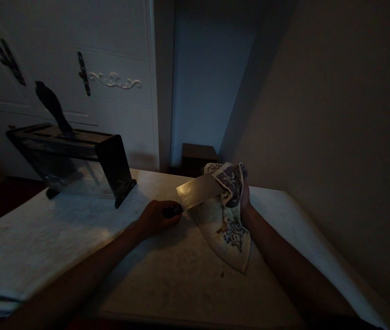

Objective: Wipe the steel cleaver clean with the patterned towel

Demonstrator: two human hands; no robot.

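the left hand (155, 217) is closed around the dark handle of a cleaver (198, 192), holding the broad blade level just above the desk (43, 238). the right hand (244, 197) grips a patterned cloth (227, 215), bunched over the far end of the blade, with the rest of the cloth hanging down until its tip rests on the desk. further back on the left stands a dark knife block (74, 158) with one black handle (53, 107) sticking up from it. a white cabinet door (112, 82) with scroll trim is behind it.
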